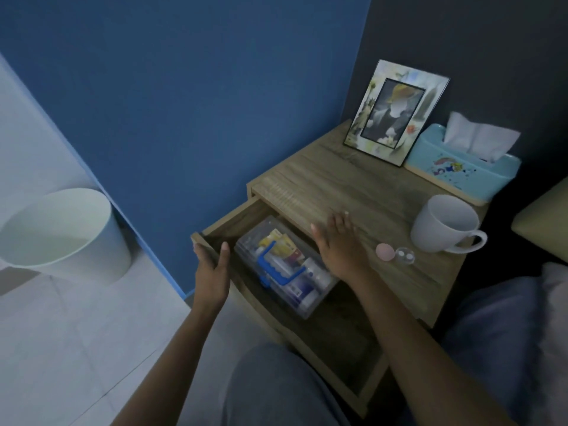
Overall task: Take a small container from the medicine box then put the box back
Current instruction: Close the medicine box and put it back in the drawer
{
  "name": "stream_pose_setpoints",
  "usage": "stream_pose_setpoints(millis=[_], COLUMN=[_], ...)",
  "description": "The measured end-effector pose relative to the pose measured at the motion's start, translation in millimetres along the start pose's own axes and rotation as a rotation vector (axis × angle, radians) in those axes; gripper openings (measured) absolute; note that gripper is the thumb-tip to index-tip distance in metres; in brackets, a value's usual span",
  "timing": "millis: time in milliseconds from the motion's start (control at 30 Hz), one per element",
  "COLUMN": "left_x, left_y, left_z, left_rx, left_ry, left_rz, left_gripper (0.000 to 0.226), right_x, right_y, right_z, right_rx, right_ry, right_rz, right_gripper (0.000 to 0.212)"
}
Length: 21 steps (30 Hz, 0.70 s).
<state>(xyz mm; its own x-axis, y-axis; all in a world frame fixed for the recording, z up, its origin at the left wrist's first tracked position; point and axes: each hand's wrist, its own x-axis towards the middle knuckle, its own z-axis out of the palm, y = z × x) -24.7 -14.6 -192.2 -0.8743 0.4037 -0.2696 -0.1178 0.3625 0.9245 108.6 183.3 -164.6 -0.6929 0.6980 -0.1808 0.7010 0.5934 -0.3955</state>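
A clear plastic medicine box (pixel 284 265) with a blue handle lies in the open top drawer (pixel 233 224) of a wooden nightstand, packed with bottles and packets. My left hand (pixel 212 272) rests against the drawer's left front corner, fingers spread, holding nothing. My right hand (pixel 338 244) hovers open over the drawer's right side and the nightstand's edge, just above the box. On the nightstand top (pixel 353 192) sit a small clear container (pixel 405 256) and a round pink lid (pixel 385 251) beside it, to the right of my right hand.
A white mug (pixel 445 224), a blue tissue box (pixel 464 167) and a picture frame (pixel 395 113) stand on the nightstand. A white bin (pixel 61 235) sits on the tiled floor at left. A blue wall is behind; bedding lies at right. My knee is below.
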Motion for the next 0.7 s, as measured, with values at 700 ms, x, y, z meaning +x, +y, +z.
stream_pose_setpoints(millis=[700], left_x=[57.6], left_y=[2.4], left_z=[57.2], left_rx=[0.031], left_ry=[-0.185], left_rz=[0.092], left_gripper=[0.065], right_x=[8.2], right_y=[16.2], right_z=[15.2], right_rx=[0.003], right_ry=[0.022], right_rz=[-0.064], right_gripper=[0.086])
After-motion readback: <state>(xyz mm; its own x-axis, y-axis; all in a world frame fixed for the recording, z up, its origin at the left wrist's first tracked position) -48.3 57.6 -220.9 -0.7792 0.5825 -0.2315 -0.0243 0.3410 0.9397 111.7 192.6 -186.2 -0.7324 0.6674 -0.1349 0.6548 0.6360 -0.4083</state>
